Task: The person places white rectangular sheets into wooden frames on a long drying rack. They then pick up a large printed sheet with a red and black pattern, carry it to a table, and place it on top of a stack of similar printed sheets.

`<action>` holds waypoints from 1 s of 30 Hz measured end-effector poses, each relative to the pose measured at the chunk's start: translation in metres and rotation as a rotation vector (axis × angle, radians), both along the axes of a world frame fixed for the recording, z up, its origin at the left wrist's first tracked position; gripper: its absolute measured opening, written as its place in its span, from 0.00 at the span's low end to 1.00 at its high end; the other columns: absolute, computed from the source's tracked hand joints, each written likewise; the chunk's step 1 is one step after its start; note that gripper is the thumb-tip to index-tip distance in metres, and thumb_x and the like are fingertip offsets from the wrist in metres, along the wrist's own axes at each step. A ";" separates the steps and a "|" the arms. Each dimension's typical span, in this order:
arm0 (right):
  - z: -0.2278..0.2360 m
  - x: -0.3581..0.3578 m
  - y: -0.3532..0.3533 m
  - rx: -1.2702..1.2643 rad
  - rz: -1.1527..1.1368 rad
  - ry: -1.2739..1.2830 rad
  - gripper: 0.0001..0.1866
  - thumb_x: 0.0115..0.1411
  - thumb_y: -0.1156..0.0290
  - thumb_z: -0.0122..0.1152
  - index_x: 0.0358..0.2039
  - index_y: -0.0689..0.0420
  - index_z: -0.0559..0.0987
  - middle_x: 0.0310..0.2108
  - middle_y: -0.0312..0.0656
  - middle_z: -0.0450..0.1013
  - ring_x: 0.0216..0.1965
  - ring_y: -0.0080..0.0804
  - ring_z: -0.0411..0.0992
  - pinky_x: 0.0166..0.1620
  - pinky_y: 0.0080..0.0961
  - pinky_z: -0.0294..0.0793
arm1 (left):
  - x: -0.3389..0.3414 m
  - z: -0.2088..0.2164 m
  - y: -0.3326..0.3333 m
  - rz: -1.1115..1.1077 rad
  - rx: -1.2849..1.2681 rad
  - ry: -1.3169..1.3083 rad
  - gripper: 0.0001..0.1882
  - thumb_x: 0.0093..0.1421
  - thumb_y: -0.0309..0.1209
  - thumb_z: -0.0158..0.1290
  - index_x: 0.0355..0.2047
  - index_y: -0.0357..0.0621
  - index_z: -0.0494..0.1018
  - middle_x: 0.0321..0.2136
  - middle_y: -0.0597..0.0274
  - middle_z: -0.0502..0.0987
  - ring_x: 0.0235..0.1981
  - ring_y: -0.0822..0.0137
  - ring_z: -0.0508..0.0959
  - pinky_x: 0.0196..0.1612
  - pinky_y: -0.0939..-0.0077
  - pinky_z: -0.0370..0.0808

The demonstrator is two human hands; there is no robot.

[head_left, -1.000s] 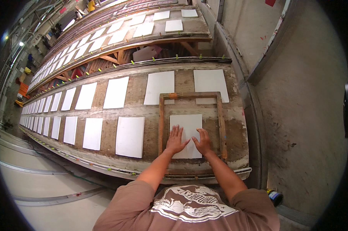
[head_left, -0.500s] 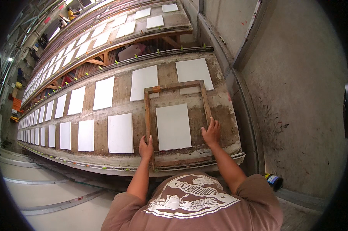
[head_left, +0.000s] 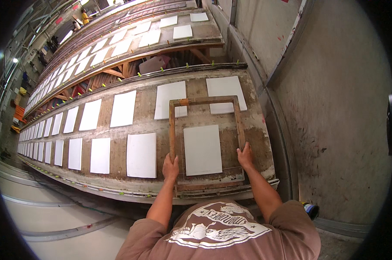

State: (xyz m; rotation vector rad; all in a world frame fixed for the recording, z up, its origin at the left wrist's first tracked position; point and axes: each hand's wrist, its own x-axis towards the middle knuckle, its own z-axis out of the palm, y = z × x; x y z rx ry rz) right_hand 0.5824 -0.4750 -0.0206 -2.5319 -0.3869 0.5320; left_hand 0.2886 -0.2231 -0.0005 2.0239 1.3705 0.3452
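Note:
A wooden screen frame (head_left: 209, 100) with a see-through middle is over the near end of a long stained table (head_left: 261, 130). Through it shows a white rectangular sheet (head_left: 203, 150); its far bar crosses the lower parts of two more sheets. My left hand (head_left: 170, 167) is closed round the frame's left side bar. On the opposite bar, my right hand (head_left: 245, 157) is closed, thumb on the inner side. The frame's near part is hard to make out. Whether the frame touches the table or is slightly raised, I cannot tell.
Two rows of white sheets (head_left: 141, 155) run leftward along the table. Small green clips (head_left: 163, 69) sit along its edge rails. Beyond stands a parallel table with more sheets (head_left: 149, 38). A concrete wall (head_left: 330, 108) rises at right, with a dark can (head_left: 311, 210) near my right elbow.
The view has shifted, so the tables sit lower in the picture. Both hands now wrap more closely round the side bars. Against the sheets, the frame's far bar appears slightly farther away.

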 end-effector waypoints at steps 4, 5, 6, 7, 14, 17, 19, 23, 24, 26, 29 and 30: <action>0.046 -0.009 0.014 0.035 -0.008 -0.045 0.36 0.67 0.59 0.59 0.68 0.63 0.58 0.61 0.60 0.66 0.60 0.58 0.68 0.58 0.51 0.70 | -0.002 0.029 0.007 0.022 0.042 -0.059 0.29 0.67 0.50 0.52 0.60 0.42 0.68 0.49 0.44 0.78 0.51 0.44 0.77 0.52 0.52 0.73; 0.054 -0.008 0.016 0.064 -0.014 -0.050 0.35 0.66 0.59 0.59 0.68 0.62 0.59 0.59 0.60 0.68 0.59 0.58 0.69 0.57 0.51 0.70 | -0.003 0.034 0.008 0.023 0.073 -0.096 0.29 0.67 0.50 0.52 0.59 0.42 0.69 0.48 0.44 0.78 0.50 0.44 0.78 0.51 0.53 0.74; 0.064 -0.009 0.014 0.053 -0.012 -0.059 0.35 0.66 0.59 0.59 0.68 0.62 0.59 0.59 0.60 0.68 0.58 0.58 0.70 0.56 0.50 0.71 | -0.004 0.045 0.006 0.025 0.046 -0.113 0.29 0.67 0.51 0.52 0.57 0.42 0.71 0.47 0.44 0.79 0.49 0.45 0.78 0.51 0.54 0.74; 0.074 -0.007 0.014 0.043 -0.008 -0.068 0.35 0.66 0.59 0.59 0.67 0.62 0.59 0.58 0.59 0.69 0.57 0.58 0.71 0.56 0.50 0.71 | -0.002 0.060 0.008 0.028 0.021 -0.130 0.29 0.67 0.52 0.52 0.56 0.41 0.72 0.46 0.43 0.79 0.49 0.45 0.79 0.50 0.55 0.74; 0.124 0.020 0.004 0.040 0.092 0.029 0.37 0.66 0.57 0.61 0.67 0.62 0.60 0.60 0.59 0.68 0.59 0.56 0.69 0.57 0.49 0.71 | 0.007 0.091 -0.007 0.059 -0.031 -0.143 0.31 0.65 0.57 0.53 0.45 0.36 0.79 0.32 0.46 0.82 0.36 0.48 0.82 0.40 0.58 0.75; 0.105 0.046 -0.009 0.017 0.134 -0.076 0.37 0.65 0.55 0.61 0.67 0.62 0.60 0.62 0.59 0.65 0.62 0.55 0.67 0.59 0.49 0.69 | 0.023 0.102 -0.026 0.051 0.022 -0.111 0.29 0.66 0.55 0.53 0.41 0.36 0.81 0.26 0.48 0.81 0.29 0.52 0.81 0.36 0.59 0.75; 0.113 0.060 -0.013 0.030 0.186 -0.039 0.38 0.65 0.55 0.61 0.67 0.62 0.59 0.63 0.59 0.64 0.63 0.56 0.65 0.60 0.48 0.67 | 0.032 0.116 -0.045 0.113 0.023 -0.078 0.28 0.66 0.54 0.53 0.41 0.36 0.81 0.26 0.48 0.81 0.28 0.55 0.81 0.34 0.59 0.74; 0.107 0.114 -0.037 0.081 0.331 0.063 0.42 0.64 0.55 0.62 0.69 0.63 0.56 0.66 0.59 0.62 0.66 0.56 0.62 0.64 0.46 0.64 | 0.057 0.113 -0.087 0.168 0.093 -0.129 0.28 0.67 0.52 0.54 0.40 0.33 0.81 0.23 0.51 0.79 0.25 0.59 0.79 0.31 0.62 0.73; 0.096 0.128 -0.042 0.149 0.378 -0.043 0.42 0.63 0.56 0.63 0.68 0.64 0.57 0.65 0.60 0.63 0.65 0.57 0.63 0.64 0.46 0.64 | 0.065 0.113 -0.097 0.186 0.084 -0.159 0.28 0.67 0.51 0.54 0.38 0.32 0.80 0.22 0.53 0.78 0.24 0.62 0.77 0.30 0.63 0.73; 0.071 0.157 -0.058 0.273 0.462 -0.259 0.42 0.61 0.56 0.65 0.67 0.66 0.58 0.63 0.62 0.64 0.63 0.58 0.65 0.63 0.46 0.64 | 0.081 0.110 -0.120 0.216 0.051 -0.226 0.27 0.68 0.50 0.54 0.34 0.30 0.79 0.19 0.56 0.76 0.22 0.67 0.74 0.28 0.65 0.71; 0.083 0.188 -0.068 0.373 0.471 -0.083 0.37 0.62 0.58 0.64 0.65 0.62 0.61 0.59 0.56 0.68 0.60 0.51 0.68 0.58 0.46 0.67 | 0.098 0.109 -0.159 0.276 0.039 -0.229 0.26 0.68 0.47 0.54 0.28 0.32 0.77 0.16 0.61 0.71 0.20 0.71 0.69 0.25 0.68 0.68; 0.099 0.194 -0.070 0.360 0.489 -0.023 0.36 0.62 0.58 0.64 0.64 0.61 0.62 0.57 0.55 0.69 0.58 0.50 0.69 0.56 0.45 0.68 | 0.102 0.103 -0.171 0.295 0.060 -0.265 0.25 0.68 0.46 0.55 0.28 0.32 0.77 0.15 0.61 0.71 0.19 0.71 0.69 0.24 0.68 0.67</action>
